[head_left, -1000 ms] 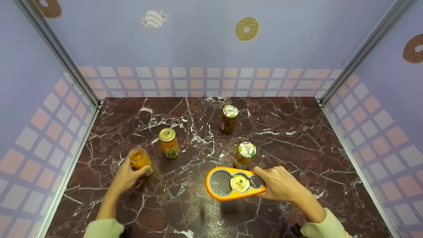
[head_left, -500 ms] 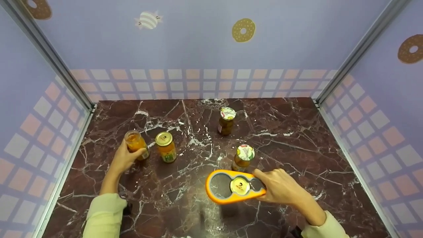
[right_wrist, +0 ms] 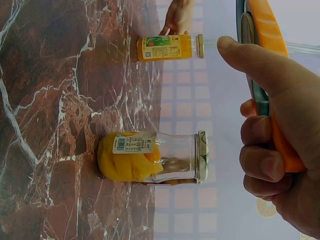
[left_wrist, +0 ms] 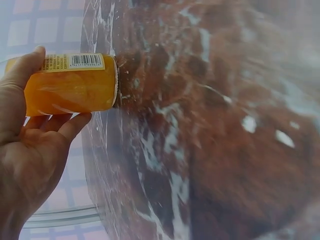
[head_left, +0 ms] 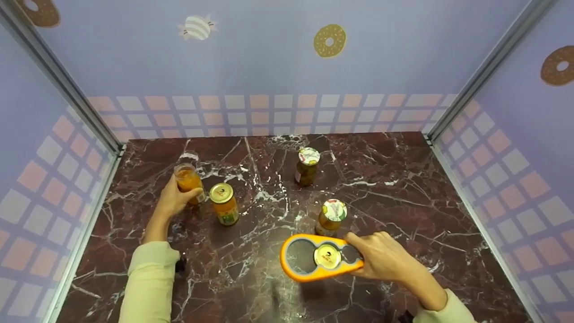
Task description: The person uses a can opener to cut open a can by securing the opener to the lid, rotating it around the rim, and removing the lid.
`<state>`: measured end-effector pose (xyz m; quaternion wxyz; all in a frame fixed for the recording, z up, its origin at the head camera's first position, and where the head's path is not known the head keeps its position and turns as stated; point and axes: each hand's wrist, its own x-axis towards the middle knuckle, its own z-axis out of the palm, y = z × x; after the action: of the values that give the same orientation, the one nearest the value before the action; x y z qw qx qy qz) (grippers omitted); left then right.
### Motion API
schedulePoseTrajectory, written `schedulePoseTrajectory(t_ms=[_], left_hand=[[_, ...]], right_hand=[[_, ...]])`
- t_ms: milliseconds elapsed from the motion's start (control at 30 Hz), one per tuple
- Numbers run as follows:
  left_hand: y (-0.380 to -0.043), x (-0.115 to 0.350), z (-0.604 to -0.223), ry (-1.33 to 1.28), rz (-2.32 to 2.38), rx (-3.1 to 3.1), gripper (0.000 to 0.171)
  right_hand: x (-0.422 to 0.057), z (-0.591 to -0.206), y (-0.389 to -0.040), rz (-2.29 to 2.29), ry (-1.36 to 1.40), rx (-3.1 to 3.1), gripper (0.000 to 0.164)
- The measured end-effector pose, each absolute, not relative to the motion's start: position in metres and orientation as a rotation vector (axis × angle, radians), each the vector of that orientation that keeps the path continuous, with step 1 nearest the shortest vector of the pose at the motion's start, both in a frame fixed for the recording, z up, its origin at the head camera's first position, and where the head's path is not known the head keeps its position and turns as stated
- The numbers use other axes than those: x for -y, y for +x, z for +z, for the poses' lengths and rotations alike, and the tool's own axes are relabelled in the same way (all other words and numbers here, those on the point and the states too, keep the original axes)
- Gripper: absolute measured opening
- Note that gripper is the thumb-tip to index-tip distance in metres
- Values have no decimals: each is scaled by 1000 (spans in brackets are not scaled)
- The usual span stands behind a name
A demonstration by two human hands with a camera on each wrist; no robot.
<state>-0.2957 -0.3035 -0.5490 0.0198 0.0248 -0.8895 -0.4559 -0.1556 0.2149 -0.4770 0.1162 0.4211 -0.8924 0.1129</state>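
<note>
My left hand (head_left: 172,197) grips a lidless glass jar (head_left: 188,180) of orange fruit, thumb on one side and fingers on the other. In the left wrist view the base of this jar (left_wrist: 75,95) is right at the marble tabletop. A gold-lidded jar (head_left: 225,208) of similar fruit stands just to its right. My right hand (head_left: 381,258) grips an orange jar opener (head_left: 297,274) with grey-lined rings, held over the front of the table. A gold lid (head_left: 327,256) sits in its middle ring. In the right wrist view, fingers wrap the opener (right_wrist: 270,25).
Two jars with patterned white lids stand right of centre: a nearer jar (head_left: 331,220), just beyond the opener, and a farther jar (head_left: 307,169). The dark red marble table (head_left: 260,251) is enclosed by lilac walls (head_left: 269,58) at the back and sides.
My left hand has carried the lidless jar away from me, from in front of the gold-lidded jar to its far left side. The right hand keeps the opener and lid nearly still.
</note>
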Motion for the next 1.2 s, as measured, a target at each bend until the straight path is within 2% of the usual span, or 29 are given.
schedulePoseTrajectory(t_ms=[300, 800, 1200], left_hand=[[-311, 305, -548, 69, -1462, 2755, 77], [-334, 299, -552, 100, -1405, 2739, 85], [-345, 292, -556, 157, -1475, 2664, 78]], right_hand=[[-215, -476, -152, 334, 1239, 2630, 51], [-217, -473, -151, 352, 1221, 2629, 48], [-218, -473, -151, 347, 1212, 2629, 49]])
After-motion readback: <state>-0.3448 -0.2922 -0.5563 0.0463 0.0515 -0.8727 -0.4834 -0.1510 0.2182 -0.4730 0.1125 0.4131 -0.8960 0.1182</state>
